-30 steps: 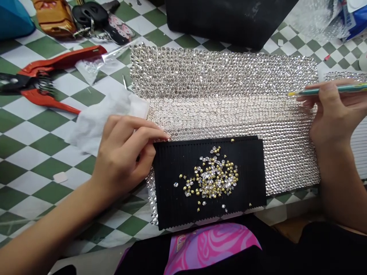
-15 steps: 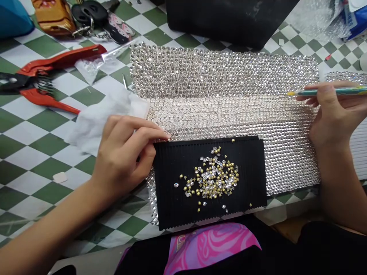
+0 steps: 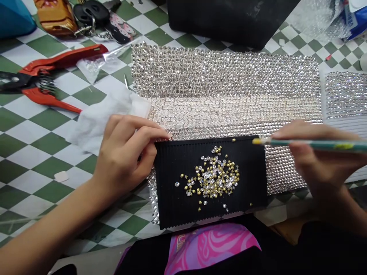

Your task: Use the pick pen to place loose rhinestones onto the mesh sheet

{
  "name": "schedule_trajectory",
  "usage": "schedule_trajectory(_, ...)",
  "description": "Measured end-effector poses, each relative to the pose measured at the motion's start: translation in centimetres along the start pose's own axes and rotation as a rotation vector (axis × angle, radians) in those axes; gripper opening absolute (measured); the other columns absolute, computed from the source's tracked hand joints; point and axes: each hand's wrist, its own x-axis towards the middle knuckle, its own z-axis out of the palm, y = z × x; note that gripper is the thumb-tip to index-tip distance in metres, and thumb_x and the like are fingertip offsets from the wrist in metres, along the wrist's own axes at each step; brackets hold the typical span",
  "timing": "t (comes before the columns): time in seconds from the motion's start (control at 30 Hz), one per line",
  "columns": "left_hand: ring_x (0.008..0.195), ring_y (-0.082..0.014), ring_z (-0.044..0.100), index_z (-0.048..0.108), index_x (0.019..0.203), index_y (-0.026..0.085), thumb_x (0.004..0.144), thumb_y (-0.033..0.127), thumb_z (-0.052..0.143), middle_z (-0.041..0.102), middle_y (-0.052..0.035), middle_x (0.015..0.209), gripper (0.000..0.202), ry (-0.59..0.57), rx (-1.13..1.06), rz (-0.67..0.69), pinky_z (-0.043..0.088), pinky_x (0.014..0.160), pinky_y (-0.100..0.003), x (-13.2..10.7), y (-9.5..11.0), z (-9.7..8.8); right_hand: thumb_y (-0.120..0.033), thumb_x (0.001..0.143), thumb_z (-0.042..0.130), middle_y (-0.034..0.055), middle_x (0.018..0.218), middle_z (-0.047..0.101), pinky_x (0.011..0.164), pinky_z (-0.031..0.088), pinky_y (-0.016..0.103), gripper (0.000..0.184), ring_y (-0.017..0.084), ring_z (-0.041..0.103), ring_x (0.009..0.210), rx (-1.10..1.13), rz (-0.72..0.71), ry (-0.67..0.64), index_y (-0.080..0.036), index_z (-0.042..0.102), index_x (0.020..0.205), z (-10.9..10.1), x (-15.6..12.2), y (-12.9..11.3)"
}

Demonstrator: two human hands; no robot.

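My left hand (image 3: 126, 149) is closed at the upper left corner of a ribbed black tray (image 3: 169, 198), fingertips against its edge and the sparkling rhinestone sheet. Loose rhinestones (image 3: 215, 177), some showing gold backs and some clear faces, lie heaped in the tray. In my right hand (image 3: 323, 160), blurred by motion, is a teal pencil (image 3: 309, 144) with a yellow tip. That tip hovers around the tray's upper right corner; I cannot tell whether it touches. Beneath and behind the tray stretches the rhinestone sheet (image 3: 223, 72), with a paler band across its middle.
Red-handled cutters (image 3: 48, 99) lie at the left near a crumpled white cloth (image 3: 91, 126) and a clear plastic bag (image 3: 91, 67). Keys (image 3: 93, 17) are at the upper left. A black box-like object (image 3: 229, 23) stands at the back. Another rhinestone piece (image 3: 346, 93) is at the right.
My right hand has brought the pencil down and left, from the rhinestone sheet's right side to the tray's upper right corner. My left hand stays in place.
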Motion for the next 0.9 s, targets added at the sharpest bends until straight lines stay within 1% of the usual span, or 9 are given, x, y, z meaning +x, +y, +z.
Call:
schedule_trajectory(0.03, 0.095, -0.0099, 0.056, 0.064, 0.098, 0.023, 0.087, 0.001, 0.057, 0.066, 0.0013, 0.099, 0.026, 0.002, 0.001, 0.003, 0.045, 0.091, -0.026, 0.0, 0.0, 0.0, -0.014, 0.088, 0.071, -0.0017, 0.086, 0.077, 0.062, 0.058, 0.028, 0.017, 0.012, 0.070, 0.072, -0.022, -0.039, -0.135, -0.025, 0.077, 0.100, 0.6, -0.3, -1.0)
schedule_trajectory(0.1, 0.095, -0.0104, 0.056, 0.065, 0.099, 0.022, 0.086, 0.001, 0.057, 0.066, 0.0008, 0.099, 0.026, 0.002, 0.002, 0.012, 0.045, 0.091, -0.026, -0.1, 0.0, 0.1, -0.014, 0.092, 0.066, -0.0010, 0.082, 0.076, 0.059, 0.056, 0.026, 0.017, 0.011, 0.069, 0.069, -0.060, -0.137, -0.315, -0.023, 0.075, 0.102, 1.5, -0.3, -2.3)
schedule_trajectory(0.17, 0.096, -0.0103, 0.056, 0.065, 0.099, 0.022, 0.086, 0.001, 0.058, 0.066, 0.0009, 0.099, 0.026, -0.001, 0.005, 0.015, 0.045, 0.092, -0.026, 0.0, 0.0, 0.1, -0.014, 0.093, 0.063, -0.0014, 0.077, 0.075, 0.054, 0.054, 0.024, 0.015, 0.010, 0.068, 0.066, -0.108, -0.188, -0.384, -0.023, 0.074, 0.098, 2.3, 0.2, -2.8)
schedule_trajectory(0.23, 0.095, -0.0098, 0.056, 0.064, 0.099, 0.022, 0.086, 0.001, 0.058, 0.066, 0.0014, 0.099, 0.025, -0.009, 0.013, 0.010, 0.045, 0.092, -0.025, 0.0, 0.0, 0.1, -0.013, 0.093, 0.061, -0.0010, 0.073, 0.074, 0.051, 0.052, 0.022, 0.015, 0.010, 0.068, 0.064, -0.140, -0.238, -0.384, -0.022, 0.073, 0.095, 2.7, 0.6, -2.8)
schedule_trajectory(0.3, 0.095, -0.0095, 0.056, 0.064, 0.098, 0.022, 0.087, 0.002, 0.057, 0.066, 0.0017, 0.099, 0.024, -0.007, 0.016, 0.012, 0.045, 0.091, -0.025, 0.1, 0.0, 0.0, -0.012, 0.093, 0.061, -0.0010, 0.071, 0.072, 0.050, 0.050, 0.022, 0.015, 0.010, 0.067, 0.062, -0.140, -0.252, -0.357, -0.022, 0.073, 0.093, 3.0, 0.8, -2.6)
schedule_trajectory(0.47, 0.094, -0.0103, 0.055, 0.064, 0.099, 0.023, 0.087, 0.002, 0.056, 0.065, 0.0016, 0.098, 0.026, 0.006, 0.008, 0.022, 0.045, 0.090, -0.026, 0.1, 0.0, 0.1, -0.013, 0.090, 0.062, -0.0013, 0.069, 0.070, 0.050, 0.050, 0.025, 0.016, 0.011, 0.063, 0.058, -0.112, -0.217, -0.283, -0.024, 0.073, 0.091, 2.9, 0.3, -2.0)
schedule_trajectory(0.67, 0.094, -0.0103, 0.055, 0.064, 0.099, 0.024, 0.087, 0.002, 0.057, 0.066, 0.0018, 0.098, 0.026, 0.004, 0.011, 0.007, 0.046, 0.090, -0.026, 0.0, 0.0, 0.1, -0.011, 0.089, 0.063, -0.0011, 0.070, 0.070, 0.054, 0.052, 0.026, 0.015, 0.011, 0.062, 0.059, -0.105, -0.208, -0.280, -0.023, 0.073, 0.091, 2.8, 0.1, -1.7)
schedule_trajectory(0.8, 0.095, -0.0103, 0.056, 0.064, 0.099, 0.024, 0.087, 0.002, 0.057, 0.066, 0.0019, 0.099, 0.026, -0.004, 0.008, 0.011, 0.046, 0.090, -0.026, -0.1, 0.1, 0.1, -0.011, 0.088, 0.063, -0.0014, 0.072, 0.071, 0.053, 0.053, 0.028, 0.019, 0.012, 0.063, 0.058, -0.087, -0.188, -0.255, -0.026, 0.075, 0.093, 2.9, 0.1, -1.6)
schedule_trajectory(0.9, 0.094, -0.0102, 0.056, 0.064, 0.099, 0.024, 0.087, 0.002, 0.056, 0.066, 0.0020, 0.098, 0.026, 0.008, 0.005, 0.013, 0.046, 0.090, -0.026, -0.1, 0.0, 0.1, -0.012, 0.088, 0.064, -0.0019, 0.070, 0.071, 0.051, 0.052, 0.028, 0.019, 0.012, 0.062, 0.056, -0.083, -0.173, -0.252, -0.026, 0.075, 0.091, 3.0, 0.0, -1.7)
